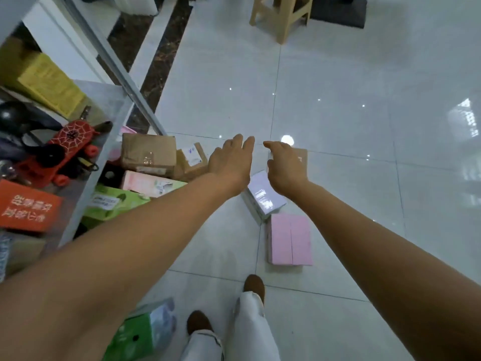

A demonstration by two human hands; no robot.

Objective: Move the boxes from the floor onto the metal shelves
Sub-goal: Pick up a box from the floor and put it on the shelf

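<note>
- Boxes lie on the floor; neither hand holds one.
- A brown box, a small labelled box and a green box crowd together at the foot of the metal shelves.
- A white box and a pink box lie near each other, right of that cluster.
- Left hand is open, fingers stretched, empty, beside the small labelled box.
- Right hand is open too, fingers loosely spread, empty, over the white box's far end.
- The shelves carry a yellow box, an orange box and a red toy.
</note>
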